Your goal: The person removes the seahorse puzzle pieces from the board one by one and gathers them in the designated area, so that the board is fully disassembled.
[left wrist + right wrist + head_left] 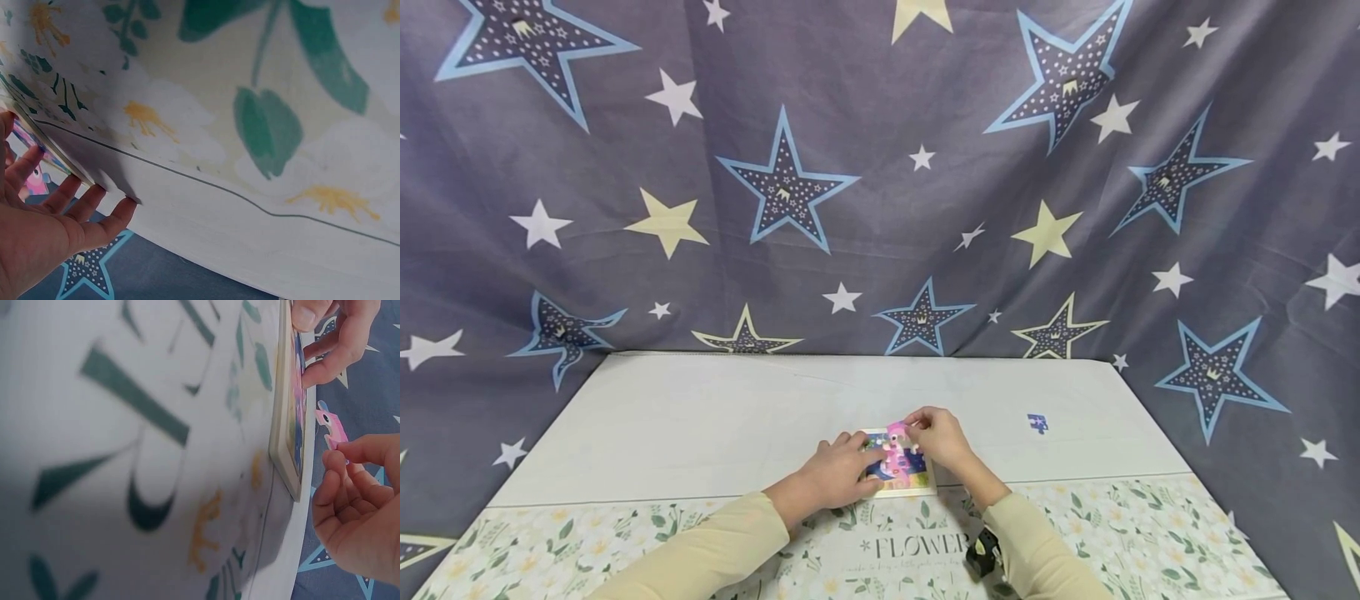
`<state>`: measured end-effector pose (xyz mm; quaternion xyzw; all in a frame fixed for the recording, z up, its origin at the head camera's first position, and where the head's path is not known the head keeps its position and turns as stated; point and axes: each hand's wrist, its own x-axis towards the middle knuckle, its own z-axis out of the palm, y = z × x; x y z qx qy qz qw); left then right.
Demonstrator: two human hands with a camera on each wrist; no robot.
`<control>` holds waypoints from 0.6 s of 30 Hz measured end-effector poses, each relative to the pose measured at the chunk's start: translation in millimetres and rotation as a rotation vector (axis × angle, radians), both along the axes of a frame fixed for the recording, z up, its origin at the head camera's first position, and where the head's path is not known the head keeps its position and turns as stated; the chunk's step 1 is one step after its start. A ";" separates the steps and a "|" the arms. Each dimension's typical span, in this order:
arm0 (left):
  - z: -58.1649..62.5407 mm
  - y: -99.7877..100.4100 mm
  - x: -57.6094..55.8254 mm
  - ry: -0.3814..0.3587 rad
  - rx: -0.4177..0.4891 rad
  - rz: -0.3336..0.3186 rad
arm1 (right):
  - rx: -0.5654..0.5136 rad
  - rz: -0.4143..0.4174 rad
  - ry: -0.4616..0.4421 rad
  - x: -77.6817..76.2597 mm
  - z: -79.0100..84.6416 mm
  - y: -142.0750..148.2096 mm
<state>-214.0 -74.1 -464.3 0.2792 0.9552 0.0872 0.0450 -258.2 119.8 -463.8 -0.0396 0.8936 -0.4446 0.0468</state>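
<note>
A small framed jigsaw puzzle [901,493] with a pink character on a dark blue ground lies on the table between both hands. My left hand [838,472] rests on its left side, fingers spread and fairly straight, some on the picture and others along the edge. My right hand [943,440] pinches a pink puzzle piece [334,428] between thumb and fingertips. In the right wrist view that piece, with an eye printed on it, stands tilted up above the board. The left wrist view shows the left fingers [87,203] against the frame's edge.
A loose blue puzzle piece [1037,423] lies on the white part of the table, off to the right. A floral cloth [1112,533] with printed lettering covers the near part. Behind the table hangs a grey curtain [865,250] with stars.
</note>
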 end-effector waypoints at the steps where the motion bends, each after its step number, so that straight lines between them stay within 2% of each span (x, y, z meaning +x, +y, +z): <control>1: -0.1 0.0 -0.1 -0.002 -0.001 0.000 | -0.002 -0.003 -0.004 0.1 0.1 0.5; 18: -1.2 0.8 -2.1 -0.017 0.007 0.009 | -0.026 -0.027 0.030 -1.4 -0.9 13.1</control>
